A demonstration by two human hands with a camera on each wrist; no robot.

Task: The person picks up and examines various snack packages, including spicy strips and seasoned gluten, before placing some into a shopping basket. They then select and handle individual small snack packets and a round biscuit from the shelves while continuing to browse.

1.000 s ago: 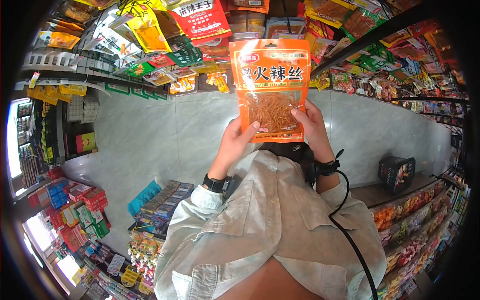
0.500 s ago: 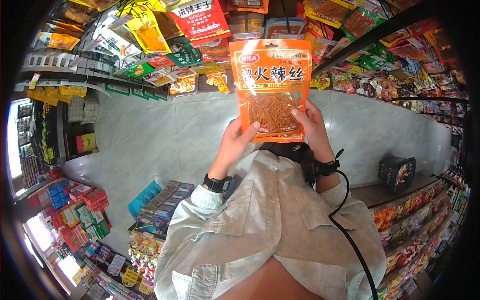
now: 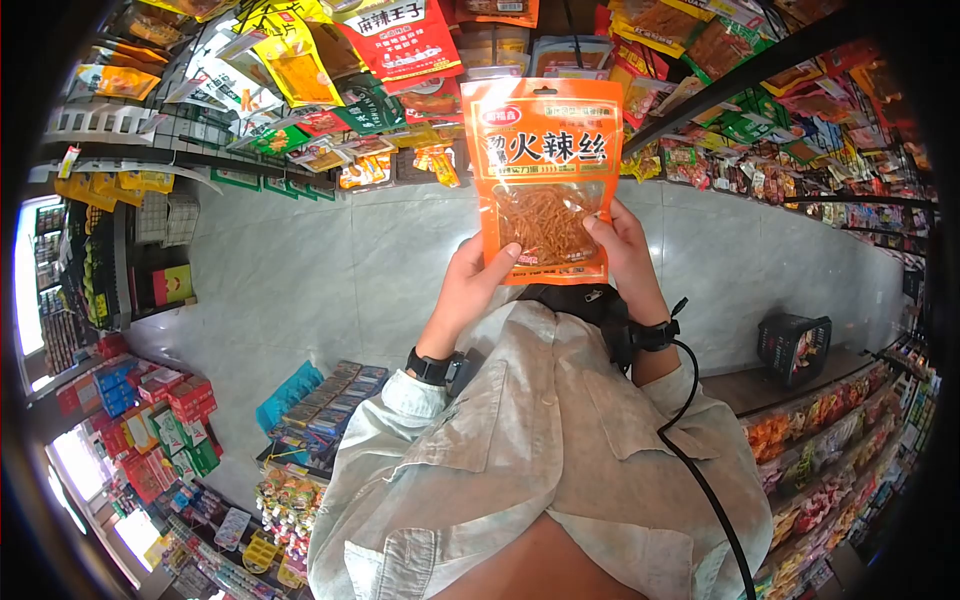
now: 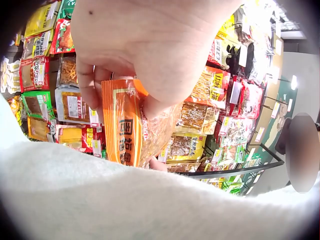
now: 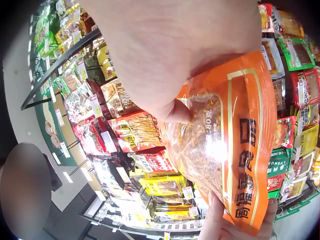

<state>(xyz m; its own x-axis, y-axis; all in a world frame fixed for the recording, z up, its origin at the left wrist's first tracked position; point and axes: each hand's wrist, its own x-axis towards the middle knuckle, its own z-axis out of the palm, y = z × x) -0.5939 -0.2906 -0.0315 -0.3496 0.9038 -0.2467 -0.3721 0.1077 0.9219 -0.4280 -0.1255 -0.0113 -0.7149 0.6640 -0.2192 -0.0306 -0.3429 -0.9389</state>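
An orange snack bag (image 3: 545,180) with a clear window showing reddish-brown shreds stands upright in front of the body in the head view. My left hand (image 3: 474,277) grips its lower left side, thumb on the front. The right hand (image 3: 625,253) holds the opposite lower side the same way, its thumb at the window's edge. In the left wrist view the bag (image 4: 125,122) shows edge-on below the left hand (image 4: 145,45), whose fingers go behind it. Through the right wrist view the bag's bottom strip (image 5: 247,145) faces the camera, the right hand (image 5: 170,55) above it.
Racks of hanging snack packets (image 3: 400,45) stand beyond the bag. A black basket (image 3: 793,348) is on the right near shelves of packaged goods (image 3: 810,470). Stacked boxes (image 3: 165,420) and a display of small packs (image 3: 330,405) stand on the left. A black cable (image 3: 705,470) trails from the right wrist.
Both hands keep their grip on the bag. Its top has tilted very slightly, shifting the glare on its front; all else looks the same.
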